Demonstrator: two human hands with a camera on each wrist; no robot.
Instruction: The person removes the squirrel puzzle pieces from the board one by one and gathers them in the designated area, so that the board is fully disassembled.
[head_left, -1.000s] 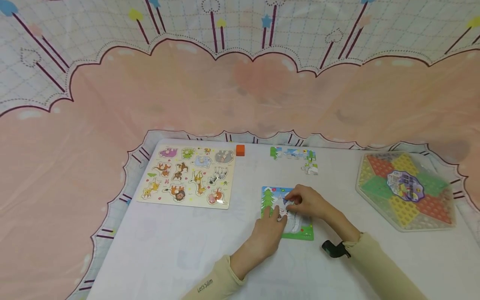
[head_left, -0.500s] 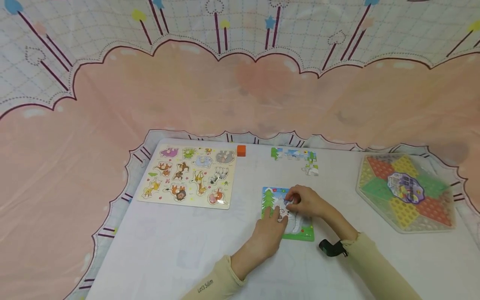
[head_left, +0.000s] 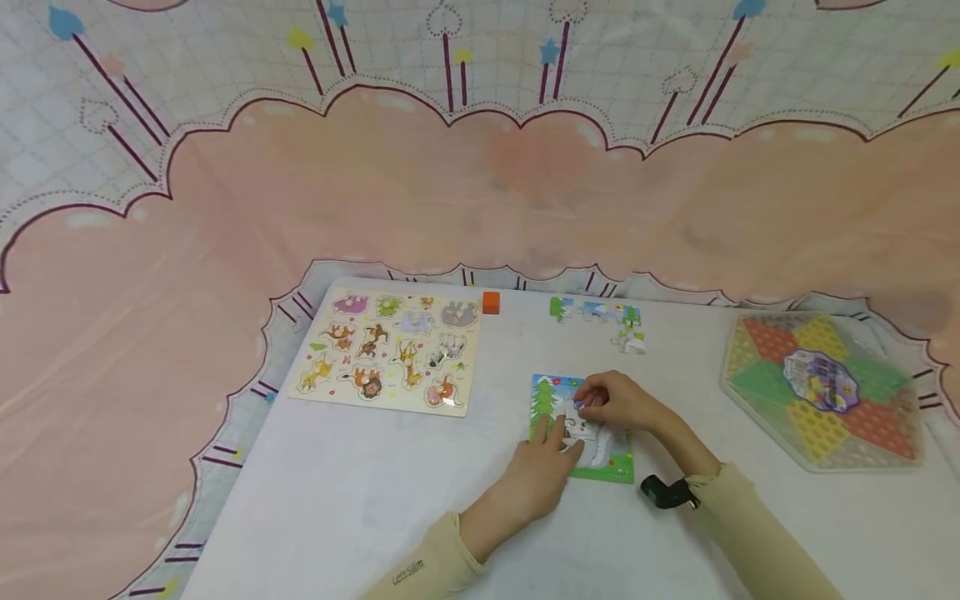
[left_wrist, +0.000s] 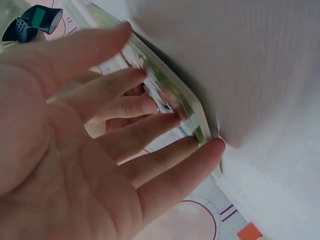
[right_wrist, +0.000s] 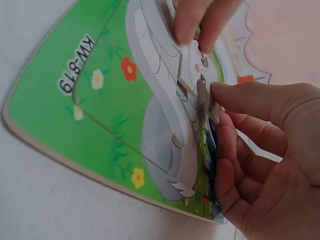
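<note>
A small jigsaw board (head_left: 617,472) with a green border and a white cat-like animal lies on the white table. My left hand (head_left: 534,482) rests its fingertips on the board's left and middle part; in the left wrist view its fingers (left_wrist: 150,132) look mostly straight. From the right side, my right hand (head_left: 622,402) pinches a small puzzle piece (right_wrist: 213,111) between thumb and fingers, over the upper middle of the picture. The fingers hide much of that piece. Behind the board lie several loose puzzle pieces (head_left: 632,340).
An animal peg puzzle board (head_left: 381,354) lies to the left, with an orange cube (head_left: 491,302) near its far corner. On the right is a hexagonal checkers box (head_left: 821,383). A black device (head_left: 663,493) sits at the right wrist.
The whole head view has shifted slightly, so the scene sits a little further right. Both hands stay at nearly the same places on the board, with only small finger movement.
</note>
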